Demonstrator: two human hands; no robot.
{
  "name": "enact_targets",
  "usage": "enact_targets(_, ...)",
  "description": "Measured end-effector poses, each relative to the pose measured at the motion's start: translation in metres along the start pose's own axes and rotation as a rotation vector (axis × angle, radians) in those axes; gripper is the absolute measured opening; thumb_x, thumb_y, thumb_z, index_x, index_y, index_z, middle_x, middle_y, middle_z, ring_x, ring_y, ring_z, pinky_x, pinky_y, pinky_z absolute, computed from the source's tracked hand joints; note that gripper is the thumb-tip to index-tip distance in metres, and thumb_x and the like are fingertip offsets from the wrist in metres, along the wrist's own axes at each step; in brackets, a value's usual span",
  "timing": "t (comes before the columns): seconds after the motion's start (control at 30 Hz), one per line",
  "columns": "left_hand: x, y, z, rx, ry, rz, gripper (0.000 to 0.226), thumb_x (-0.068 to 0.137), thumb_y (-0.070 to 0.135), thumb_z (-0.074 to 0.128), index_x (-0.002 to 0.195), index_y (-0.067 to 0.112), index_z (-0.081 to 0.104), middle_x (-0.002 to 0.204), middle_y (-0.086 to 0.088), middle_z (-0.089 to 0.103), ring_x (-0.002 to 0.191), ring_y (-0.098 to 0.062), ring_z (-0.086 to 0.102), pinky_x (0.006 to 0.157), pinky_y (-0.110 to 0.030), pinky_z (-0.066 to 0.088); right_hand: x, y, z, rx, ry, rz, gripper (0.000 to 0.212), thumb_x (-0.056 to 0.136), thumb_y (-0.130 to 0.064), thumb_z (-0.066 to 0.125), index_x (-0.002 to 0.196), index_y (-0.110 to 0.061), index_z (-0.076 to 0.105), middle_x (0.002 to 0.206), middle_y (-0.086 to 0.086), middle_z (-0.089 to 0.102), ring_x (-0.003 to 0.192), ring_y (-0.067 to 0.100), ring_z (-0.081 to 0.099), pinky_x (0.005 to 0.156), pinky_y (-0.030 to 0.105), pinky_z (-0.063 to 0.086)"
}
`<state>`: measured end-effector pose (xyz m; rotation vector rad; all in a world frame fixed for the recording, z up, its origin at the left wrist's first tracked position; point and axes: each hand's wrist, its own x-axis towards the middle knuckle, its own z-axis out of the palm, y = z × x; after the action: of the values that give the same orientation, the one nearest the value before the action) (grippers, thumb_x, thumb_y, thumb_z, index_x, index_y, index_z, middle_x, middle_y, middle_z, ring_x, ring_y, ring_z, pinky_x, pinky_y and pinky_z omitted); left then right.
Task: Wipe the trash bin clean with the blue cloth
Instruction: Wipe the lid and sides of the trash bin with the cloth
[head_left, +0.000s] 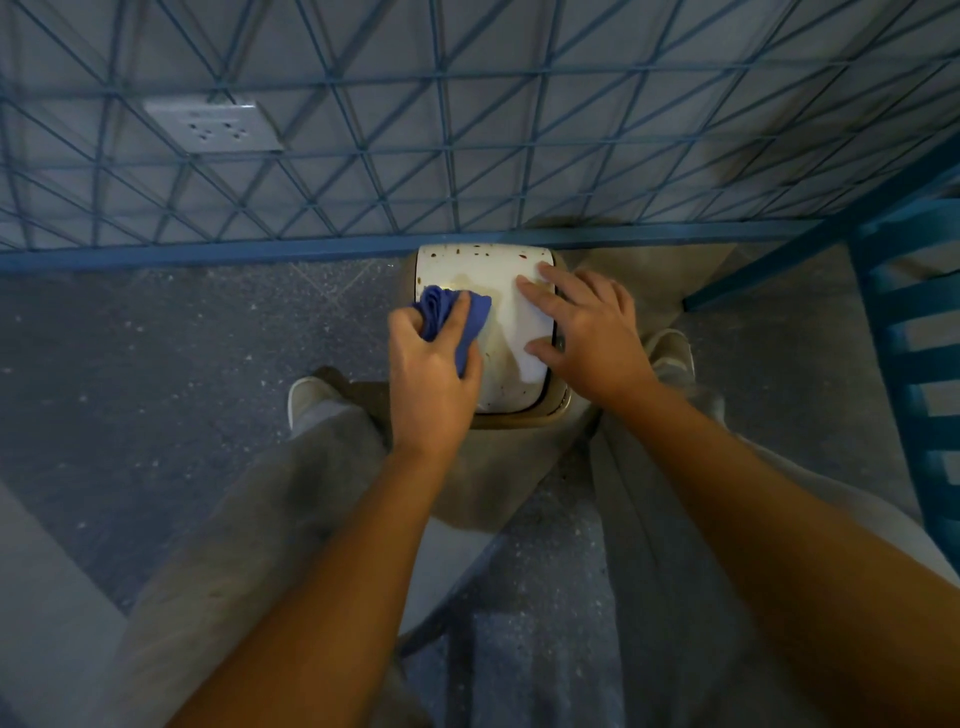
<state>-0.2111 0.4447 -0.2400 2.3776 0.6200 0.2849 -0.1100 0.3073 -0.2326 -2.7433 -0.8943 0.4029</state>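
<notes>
Head view looks straight down at the trash bin (522, 417), which sits just above the picture's centre, hard against the foot of a blue wire mesh panel (467, 156) at 12 o'clock. The bin's white lid (498, 291) is speckled with brown spots along its far edge and carries a yellowish smear near its middle. The left hand (431, 379) has its fingers curled round the blue cloth (441, 312), bunched into a wad and pressed on the lid at its 9 o'clock side. The right hand (587, 338) lies flat with fingers straight and spread on the lid's 3 o'clock side, the thumb resting near the lid's near corner. The two hands are apart, with a bare strip of lid between them. Pale trouser legs (249, 519) flank the bin, and a light shoe (306, 395) shows at 9 o'clock of it, another (672, 353) at 3 o'clock. The speckled grey floor (156, 364) spreads to either side. A white wall socket (213, 127) sits behind the mesh at 10 o'clock, and a blue slatted frame (914, 338) stands at 3 o'clock of the picture.
</notes>
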Motion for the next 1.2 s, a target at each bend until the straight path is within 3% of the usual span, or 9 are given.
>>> enact_targets(0.2, -0.026, -0.009, 0.009, 0.092, -0.385, 0.235, 0.047, 0.087, 0.019, 0.058, 0.133, 0.016, 0.048, 0.114, -0.010, 0.043, 0.104, -0.027, 0.050, 0.089, -0.017, 0.035, -0.001, 0.000, 0.000, 0.025, 0.017, -0.001, 0.066, 0.084, -0.033, 0.062, 0.142, -0.030, 0.033, 0.151, -0.001, 0.033, 0.138, 0.029, 0.027, 0.113, 0.046, 0.015)
enact_targets(0.27, -0.031, -0.013, 0.009, 0.145, -0.446, 0.275, 0.046, 0.086, 0.016, 0.059, 0.130, 0.023, 0.047, 0.114, -0.015, 0.048, 0.099, -0.032, 0.052, 0.085, -0.033, 0.047, -0.001, 0.000, -0.001, 0.021, 0.001, 0.008, 0.066, 0.084, -0.030, 0.063, 0.143, -0.031, 0.032, 0.152, -0.002, 0.031, 0.139, 0.028, 0.025, 0.114, 0.046, 0.013)
enact_targets(0.33, -0.031, -0.018, 0.008, 0.163, -0.390, 0.295, 0.051, 0.079, 0.013, 0.067, 0.126, 0.019, 0.051, 0.108, -0.019, 0.049, 0.092, -0.035, 0.056, 0.078, -0.044, 0.054, 0.000, 0.000, -0.002, 0.028, 0.006, 0.009, 0.066, 0.084, -0.029, 0.063, 0.143, -0.031, 0.032, 0.152, -0.001, 0.031, 0.139, 0.028, 0.025, 0.114, 0.046, 0.013)
enact_targets(0.53, -0.019, -0.021, 0.002, 0.123, -0.129, 0.237, 0.050, 0.078, 0.012, 0.068, 0.126, 0.009, 0.055, 0.107, -0.024, 0.049, 0.094, -0.036, 0.056, 0.086, -0.040, 0.051, 0.001, 0.001, -0.003, 0.035, -0.003, 0.006, 0.068, 0.084, -0.029, 0.064, 0.143, -0.031, 0.031, 0.153, -0.002, 0.029, 0.140, 0.028, 0.023, 0.115, 0.047, 0.011)
enact_targets(0.67, -0.029, -0.017, 0.013, 0.060, -0.384, 0.209, 0.030, 0.086, 0.031, 0.059, 0.111, 0.015, 0.052, 0.104, -0.009, 0.050, 0.096, -0.026, 0.055, 0.085, -0.033, 0.048, 0.001, 0.000, -0.003, 0.037, -0.001, 0.009, 0.068, 0.083, -0.029, 0.064, 0.142, -0.032, 0.032, 0.152, -0.003, 0.030, 0.140, 0.026, 0.024, 0.115, 0.046, 0.011)
enact_targets(0.73, -0.035, -0.018, 0.021, 0.105, -0.480, 0.204, 0.036, 0.084, 0.031, 0.063, 0.112, 0.016, 0.046, 0.110, -0.009, 0.051, 0.101, -0.024, 0.054, 0.084, -0.034, 0.050, 0.001, 0.001, -0.004, 0.036, -0.007, 0.014, 0.067, 0.083, -0.029, 0.064, 0.142, -0.033, 0.032, 0.152, -0.004, 0.030, 0.140, 0.026, 0.024, 0.115, 0.045, 0.011)
enact_targets(1.0, -0.029, -0.007, 0.029, 0.101, -0.359, 0.195, 0.030, 0.088, 0.034, 0.056, 0.114, 0.021, 0.049, 0.108, -0.001, 0.049, 0.092, -0.008, 0.045, 0.074, -0.017, 0.037, 0.000, -0.001, -0.004, 0.045, -0.008, 0.015, 0.066, 0.084, -0.029, 0.062, 0.142, -0.033, 0.032, 0.152, -0.004, 0.030, 0.139, 0.025, 0.024, 0.115, 0.045, 0.011)
enact_targets(1.07, -0.031, -0.004, 0.030, 0.114, -0.349, 0.213, 0.024, 0.087, 0.036, 0.058, 0.102, 0.023, 0.046, 0.102, -0.003, 0.051, 0.091, -0.016, 0.052, 0.073, -0.028, 0.047, 0.000, -0.001, -0.004, 0.050, -0.001, 0.015, 0.065, 0.084, -0.027, 0.062, 0.142, -0.033, 0.032, 0.152, -0.004, 0.030, 0.139, 0.025, 0.025, 0.115, 0.045, 0.011)
enact_targets(1.2, -0.044, -0.019, 0.028, 0.238, -0.518, 0.255, 0.044, 0.087, 0.018, 0.061, 0.128, 0.013, 0.046, 0.118, -0.017, 0.048, 0.104, -0.035, 0.052, 0.083, -0.044, 0.049, 0.001, 0.000, -0.003, 0.043, -0.001, 0.020, 0.065, 0.085, -0.026, 0.062, 0.142, -0.034, 0.032, 0.152, -0.005, 0.030, 0.139, 0.025, 0.025, 0.116, 0.046, 0.010)
